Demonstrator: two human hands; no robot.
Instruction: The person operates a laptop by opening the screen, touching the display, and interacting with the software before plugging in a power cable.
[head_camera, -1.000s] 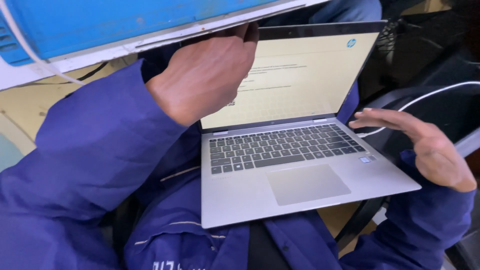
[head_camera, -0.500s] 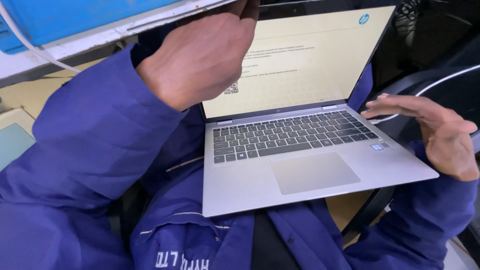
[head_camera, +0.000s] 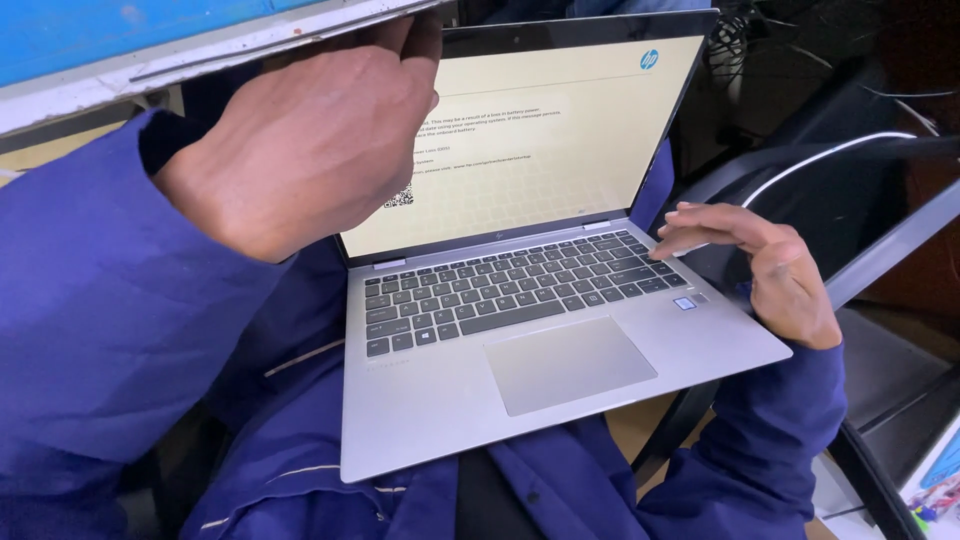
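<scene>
1. One laptop (head_camera: 520, 330), silver with a dark keyboard, lies open on the person's lap, its front edge toward the body and its lit pale-yellow screen tilted back; no counter carries it.
2. The left hand (head_camera: 310, 140) is raised at the upper left corner of the screen, fingers (head_camera: 415, 45) curled over the lid's top edge. They appear to grip that edge, though the tips are hidden behind it, so I cannot tell how firmly.
3. The right hand (head_camera: 770, 270) hovers at the right edge of the keyboard, fingers released and spread, the tips just above or barely touching the outermost keys; it holds nothing.
4. Handling, as a judgement: the laptop looks thin and metal-cased, so stiff in the base and fairly light, but smooth and apt to slide on the cloth of the blue work jacket (head_camera: 100, 330). The screen and hinge are the fragile parts; a pull at one lid corner twists the panel. The base, by both side edges near the palm rest, is the safer hold.
5. Count: one laptop, one touchpad (head_camera: 570, 365), two hands, both the person's own.
6. Around: a pale blue panel with a white rim (head_camera: 150, 60) overhangs the upper left, and a dark chair arm (head_camera: 860, 170) curves to the right.
</scene>
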